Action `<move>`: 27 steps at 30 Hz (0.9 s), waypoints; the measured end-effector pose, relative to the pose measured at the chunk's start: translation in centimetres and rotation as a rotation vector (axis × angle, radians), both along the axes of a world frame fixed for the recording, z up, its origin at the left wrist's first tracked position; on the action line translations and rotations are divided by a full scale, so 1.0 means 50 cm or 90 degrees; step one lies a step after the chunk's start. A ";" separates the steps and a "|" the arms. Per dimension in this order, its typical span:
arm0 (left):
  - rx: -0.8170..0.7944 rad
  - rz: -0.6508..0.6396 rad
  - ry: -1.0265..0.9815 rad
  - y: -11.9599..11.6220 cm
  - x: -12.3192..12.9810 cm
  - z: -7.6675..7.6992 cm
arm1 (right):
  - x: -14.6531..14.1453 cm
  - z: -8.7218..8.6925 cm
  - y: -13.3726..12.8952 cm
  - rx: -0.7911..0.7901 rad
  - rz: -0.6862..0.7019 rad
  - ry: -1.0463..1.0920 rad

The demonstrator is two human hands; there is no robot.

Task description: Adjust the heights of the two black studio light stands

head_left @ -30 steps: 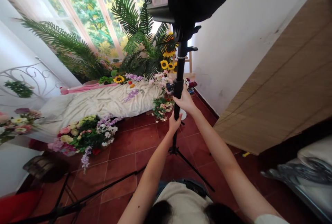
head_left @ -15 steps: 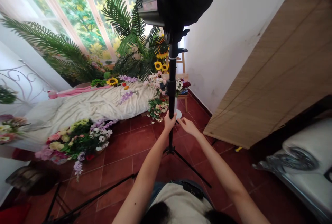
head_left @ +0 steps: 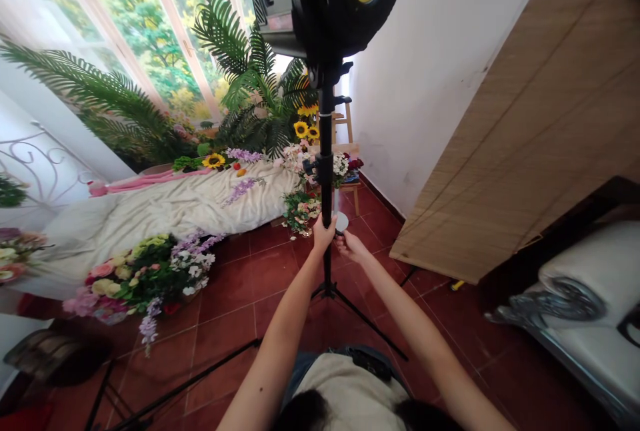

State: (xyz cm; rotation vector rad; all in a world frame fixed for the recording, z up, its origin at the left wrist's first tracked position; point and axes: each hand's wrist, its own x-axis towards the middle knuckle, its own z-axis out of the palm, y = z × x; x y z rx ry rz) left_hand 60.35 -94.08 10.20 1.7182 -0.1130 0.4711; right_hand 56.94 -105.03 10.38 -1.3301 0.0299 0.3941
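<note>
A black light stand (head_left: 326, 194) rises upright in front of me, its tripod legs spread on the floor. On top sits a large studio light (head_left: 330, 4) with a round yellow face. My left hand (head_left: 324, 232) is wrapped round the stand's pole at about mid height. Just right of the pole, my right hand (head_left: 351, 246) has its fingers closed on a small dark knob (head_left: 339, 234) that sticks out from the stand. The fingers partly hide this knob.
A bed with a cream blanket (head_left: 200, 198) lies ahead left, with flower arrangements (head_left: 145, 271) before it. Another stand's leg (head_left: 200, 372) crosses the floor at left. A wooden panel (head_left: 480, 138) and a silver-trimmed sofa (head_left: 575, 304) stand to the right.
My right hand has moved in towards the pole, and its fingers have closed on the knob. My left hand keeps its hold. The view has shifted slightly, with the light appearing lower and further left.
</note>
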 end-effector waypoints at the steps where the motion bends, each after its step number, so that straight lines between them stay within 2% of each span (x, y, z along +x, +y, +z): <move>1: 0.000 -0.002 0.005 -0.001 0.000 0.000 | -0.003 -0.001 0.002 0.114 0.020 0.034; 3: -0.001 -0.004 0.009 -0.002 0.000 -0.001 | -0.009 -0.003 0.006 0.290 0.041 0.094; 4: -0.002 -0.005 0.007 -0.003 -0.001 -0.001 | -0.012 -0.004 0.007 0.325 0.045 0.112; 5: -0.004 -0.005 0.005 -0.003 -0.001 -0.001 | -0.015 -0.005 0.007 0.318 0.044 0.128; 6: -0.007 -0.008 0.004 -0.003 -0.001 -0.002 | -0.017 -0.005 0.007 0.269 0.037 0.139; 8: -0.014 -0.013 0.008 -0.003 -0.001 -0.003 | -0.020 -0.005 0.003 0.077 -0.002 0.119; 11: -0.017 -0.015 0.014 0.000 0.000 -0.006 | -0.023 -0.001 -0.007 -0.244 -0.086 -0.087; 13: -0.016 -0.016 0.012 0.001 0.001 -0.007 | -0.022 0.003 -0.010 -0.377 -0.114 -0.217; 14: -0.017 -0.016 0.011 0.001 0.002 -0.007 | -0.020 0.004 -0.010 -0.400 -0.122 -0.241; 15: -0.019 -0.014 0.010 0.001 0.002 -0.008 | -0.018 0.005 -0.007 -0.391 -0.128 -0.228; 17: -0.030 -0.013 0.005 -0.001 0.003 -0.009 | -0.012 0.005 0.003 -0.270 -0.119 -0.122; 20: -0.043 -0.014 -0.005 -0.004 0.006 -0.010 | -0.005 0.004 0.022 0.052 -0.054 0.067; 22: -0.044 -0.009 -0.008 -0.006 0.007 -0.011 | -0.003 0.003 0.030 0.234 -0.030 0.116; 23: -0.044 -0.006 -0.008 -0.007 0.008 -0.011 | -0.003 0.002 0.031 0.293 -0.028 0.122; 25: -0.049 -0.005 -0.005 -0.007 0.008 -0.011 | -0.005 0.000 0.031 0.326 -0.015 0.132; 27: -0.056 -0.008 0.004 -0.006 0.007 -0.010 | -0.009 0.000 0.027 0.252 0.016 0.135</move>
